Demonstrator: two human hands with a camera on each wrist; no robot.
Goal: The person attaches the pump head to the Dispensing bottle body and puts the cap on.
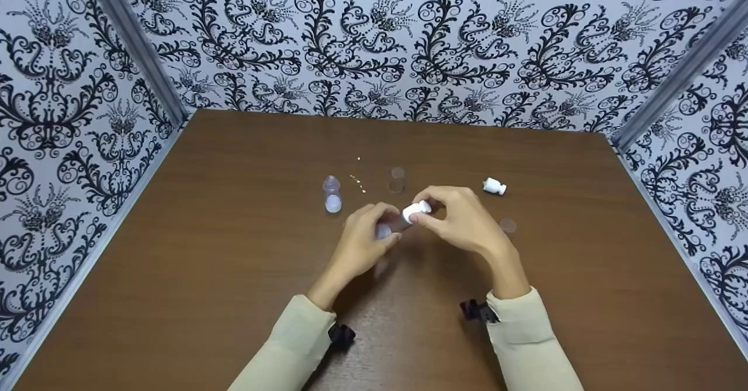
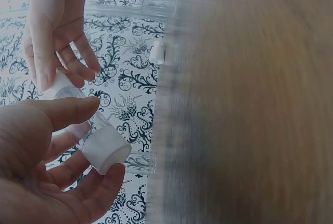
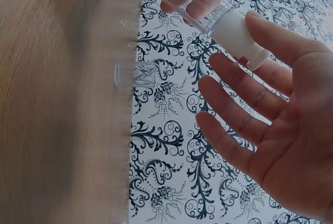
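My left hand point(image 1: 357, 240) holds a small clear bottle, its white base point(image 2: 106, 148) facing out between thumb and fingers in the left wrist view. With thumb and index finger, my right hand point(image 1: 466, 221) pinches the white pump top point(image 1: 416, 210) at the bottle's other end. The bottle lies tilted between both hands. In the right wrist view, the white top point(image 3: 234, 34) meets the clear body point(image 3: 200, 13), and the other right fingers are spread apart from it. My left fingers partly cover the clear body.
Left of my hands lies a second clear bottle point(image 1: 332, 194) with a white end. A clear cap point(image 1: 397, 179) stands beyond them. Another white pump top point(image 1: 494, 186) and a clear cap point(image 1: 508, 225) lie to the right. Small pale bits point(image 1: 358, 182) dot the brown table point(image 1: 234, 251). Patterned walls surround it.
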